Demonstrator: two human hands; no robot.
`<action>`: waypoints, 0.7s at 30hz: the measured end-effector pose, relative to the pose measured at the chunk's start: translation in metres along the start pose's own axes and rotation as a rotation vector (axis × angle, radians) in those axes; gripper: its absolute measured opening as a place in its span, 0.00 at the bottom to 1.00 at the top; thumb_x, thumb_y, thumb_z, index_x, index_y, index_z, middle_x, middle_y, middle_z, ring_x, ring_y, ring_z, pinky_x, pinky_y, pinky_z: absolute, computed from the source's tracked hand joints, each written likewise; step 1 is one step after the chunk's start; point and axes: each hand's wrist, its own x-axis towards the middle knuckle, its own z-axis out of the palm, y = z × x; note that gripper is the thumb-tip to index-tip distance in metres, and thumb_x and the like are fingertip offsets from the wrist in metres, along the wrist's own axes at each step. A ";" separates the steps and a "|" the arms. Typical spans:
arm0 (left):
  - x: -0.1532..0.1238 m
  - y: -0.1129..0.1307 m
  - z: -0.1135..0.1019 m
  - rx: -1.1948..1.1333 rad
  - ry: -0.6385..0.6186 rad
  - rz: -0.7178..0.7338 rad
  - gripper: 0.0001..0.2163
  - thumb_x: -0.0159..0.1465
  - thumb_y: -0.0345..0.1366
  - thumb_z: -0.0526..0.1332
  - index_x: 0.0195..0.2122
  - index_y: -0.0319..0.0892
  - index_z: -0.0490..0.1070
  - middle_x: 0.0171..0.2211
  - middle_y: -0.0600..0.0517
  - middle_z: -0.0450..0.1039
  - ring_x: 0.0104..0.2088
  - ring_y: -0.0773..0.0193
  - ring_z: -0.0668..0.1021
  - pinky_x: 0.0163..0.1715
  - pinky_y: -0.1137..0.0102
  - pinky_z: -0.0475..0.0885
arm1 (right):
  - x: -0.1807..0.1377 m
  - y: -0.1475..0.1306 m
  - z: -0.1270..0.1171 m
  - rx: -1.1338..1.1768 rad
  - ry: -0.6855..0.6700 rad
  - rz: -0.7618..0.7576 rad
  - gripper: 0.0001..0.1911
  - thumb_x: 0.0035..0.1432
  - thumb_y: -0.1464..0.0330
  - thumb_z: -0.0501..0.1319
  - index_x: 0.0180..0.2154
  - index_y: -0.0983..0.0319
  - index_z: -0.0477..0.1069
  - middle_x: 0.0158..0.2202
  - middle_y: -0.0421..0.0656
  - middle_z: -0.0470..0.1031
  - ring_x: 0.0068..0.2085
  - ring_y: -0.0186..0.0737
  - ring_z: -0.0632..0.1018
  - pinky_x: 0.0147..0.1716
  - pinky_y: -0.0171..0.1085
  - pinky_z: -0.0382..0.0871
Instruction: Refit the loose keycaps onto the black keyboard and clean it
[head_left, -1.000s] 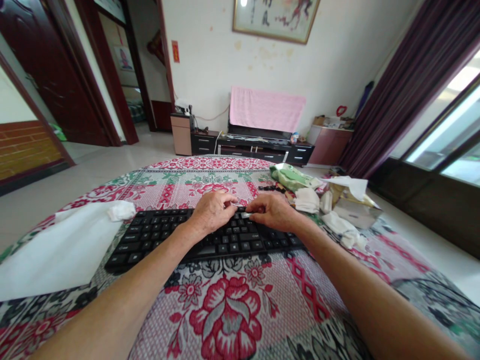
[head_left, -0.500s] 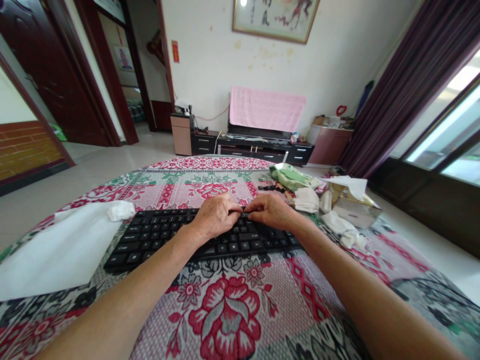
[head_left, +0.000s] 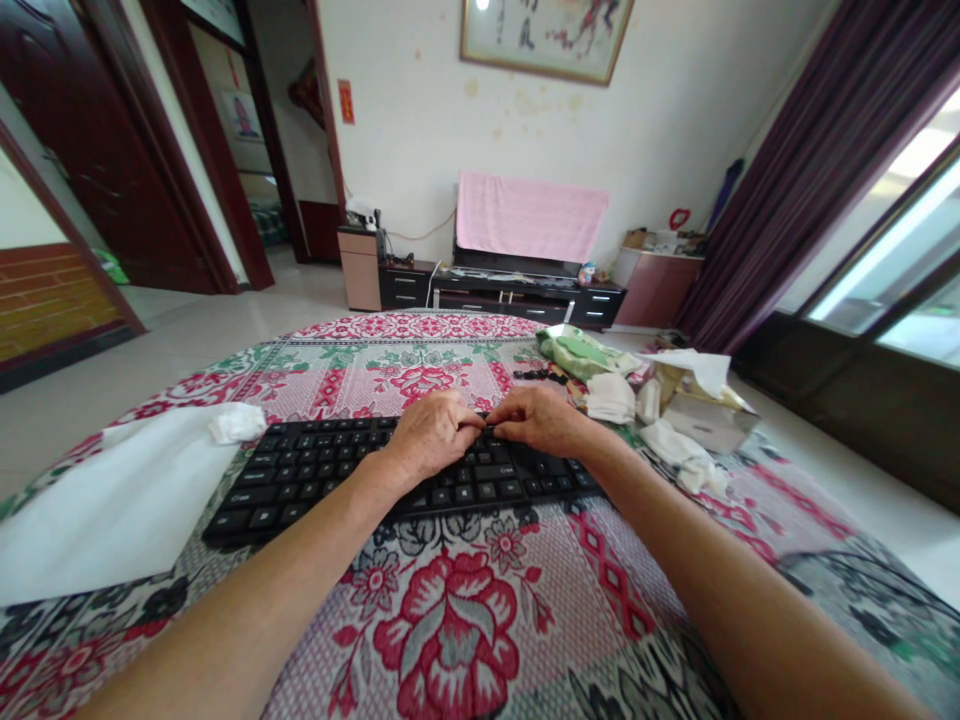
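A black keyboard (head_left: 315, 475) lies across the flowered tablecloth (head_left: 450, 620) in front of me. My left hand (head_left: 431, 435) and my right hand (head_left: 541, 420) rest on its upper right part, fingertips meeting in a pinch over the keys. What they pinch is too small to make out. Both hands have their fingers curled and pressed together.
A white sheet (head_left: 112, 500) with a crumpled tissue (head_left: 238, 423) lies to the keyboard's left. At the right sit a green packet (head_left: 581, 352), wadded tissues (head_left: 611, 398), a tissue box (head_left: 705, 405) and several loose black keycaps (head_left: 541, 376). Beyond the table stand a TV cabinet and pink cloth.
A small pale piece seen between my fingertips a second ago is now hidden. My hands have closed together and lowered slightly onto the keys.
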 end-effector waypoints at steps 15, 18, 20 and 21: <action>0.002 0.006 -0.003 0.010 -0.041 -0.059 0.10 0.58 0.37 0.55 0.33 0.51 0.78 0.27 0.52 0.70 0.29 0.66 0.71 0.30 0.71 0.66 | 0.000 -0.001 -0.001 0.055 -0.053 0.042 0.12 0.51 0.71 0.58 0.36 0.58 0.77 0.28 0.38 0.76 0.32 0.34 0.72 0.32 0.32 0.63; 0.002 0.007 -0.004 0.045 -0.045 -0.056 0.11 0.58 0.37 0.55 0.32 0.50 0.78 0.26 0.52 0.69 0.28 0.66 0.71 0.30 0.71 0.65 | -0.002 0.001 -0.004 0.037 -0.082 -0.023 0.13 0.52 0.72 0.57 0.38 0.57 0.77 0.28 0.38 0.76 0.32 0.34 0.72 0.33 0.33 0.63; 0.002 0.007 -0.004 0.041 -0.050 -0.059 0.11 0.58 0.36 0.55 0.33 0.51 0.78 0.26 0.52 0.69 0.28 0.66 0.71 0.30 0.71 0.65 | -0.002 0.003 -0.005 0.045 -0.071 -0.063 0.14 0.53 0.72 0.56 0.39 0.57 0.77 0.30 0.39 0.77 0.33 0.34 0.73 0.34 0.33 0.63; 0.002 0.008 -0.004 0.037 -0.051 -0.066 0.11 0.58 0.36 0.55 0.33 0.51 0.78 0.27 0.52 0.69 0.28 0.66 0.71 0.29 0.71 0.65 | -0.002 0.004 -0.006 0.051 -0.063 -0.071 0.14 0.53 0.72 0.56 0.39 0.57 0.77 0.31 0.39 0.77 0.33 0.34 0.73 0.35 0.33 0.63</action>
